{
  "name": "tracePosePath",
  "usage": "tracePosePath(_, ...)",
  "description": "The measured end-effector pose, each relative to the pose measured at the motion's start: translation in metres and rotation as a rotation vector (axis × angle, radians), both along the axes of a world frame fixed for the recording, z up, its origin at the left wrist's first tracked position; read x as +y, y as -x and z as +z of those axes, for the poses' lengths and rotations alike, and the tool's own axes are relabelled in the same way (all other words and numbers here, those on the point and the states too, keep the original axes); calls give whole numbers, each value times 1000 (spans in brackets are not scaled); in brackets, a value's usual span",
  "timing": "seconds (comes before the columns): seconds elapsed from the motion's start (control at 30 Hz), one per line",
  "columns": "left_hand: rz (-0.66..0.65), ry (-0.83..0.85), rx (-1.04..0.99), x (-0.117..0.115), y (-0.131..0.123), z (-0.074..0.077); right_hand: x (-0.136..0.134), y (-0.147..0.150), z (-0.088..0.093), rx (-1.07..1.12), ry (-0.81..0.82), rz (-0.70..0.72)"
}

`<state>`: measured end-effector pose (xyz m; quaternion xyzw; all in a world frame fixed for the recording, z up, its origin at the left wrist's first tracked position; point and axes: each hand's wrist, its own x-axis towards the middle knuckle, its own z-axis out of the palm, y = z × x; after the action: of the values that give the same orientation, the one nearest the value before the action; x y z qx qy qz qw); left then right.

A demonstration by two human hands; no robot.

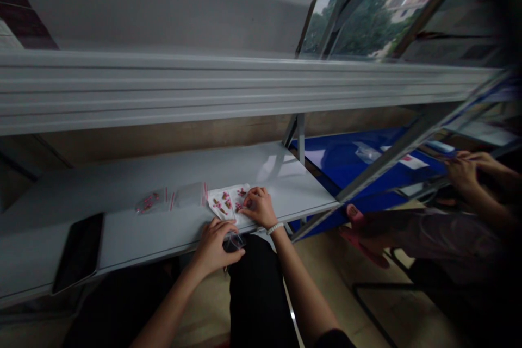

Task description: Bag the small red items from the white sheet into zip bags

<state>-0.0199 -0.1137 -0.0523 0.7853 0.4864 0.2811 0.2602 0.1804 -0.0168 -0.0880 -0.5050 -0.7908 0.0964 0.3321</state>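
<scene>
My left hand point(212, 246) is at the table's front edge, thumb and fingers curled around a small clear plastic bag point(234, 241). My right hand point(261, 207) reaches over the right part of a white tissue point(243, 221). Its fingertips are closed at a small pink ornament point(238, 207), whose exact kind is too small to tell. Several similar pink-and-brown pieces point(226, 196) lie on the tissue. Just left of it are a clear zip bag point(190, 195) with a red seal line and another zip bag point(149, 203) containing pink pieces.
A black tablet or phone point(79, 250) lies on the white table point(134, 236) at the left. Above runs a grey metal beam point(163, 89). To the right, past a slanted metal strut point(379, 157), a co-worker's hands point(463, 169) are over a blue table point(334, 155).
</scene>
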Motion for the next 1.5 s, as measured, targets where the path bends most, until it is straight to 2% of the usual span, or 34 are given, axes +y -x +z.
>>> tracePosePath(0.27, -6, -8, -9, -1, 1, 0, 3, 5, 3, -31, 28, -40)
tracePosePath(0.53, -7, 14, -2, -1, 2, 1, 8, 6, 4, -15, 26, -22)
tracePosePath(0.7, -19, 30, 2, -1, 2, 2, 9, 5, 3, 56, 36, -14)
tracePosePath(1.2, -18, 1, -66, 1, 2, 0, -1, 9, 6, 127, -6, -11)
tracePosePath(1.3, -21, -20, -74, 0, 2, 4, -1, 8, 6, 311, 17, -49)
tracePosePath(1.43, 9, -68, -120, -7, 4, 12, -2, 3, 2, 756, 129, -228)
tracePosePath(1.5, 42, -72, -169, -12, 7, 16, -5, 0, 0, 847, 141, -301)
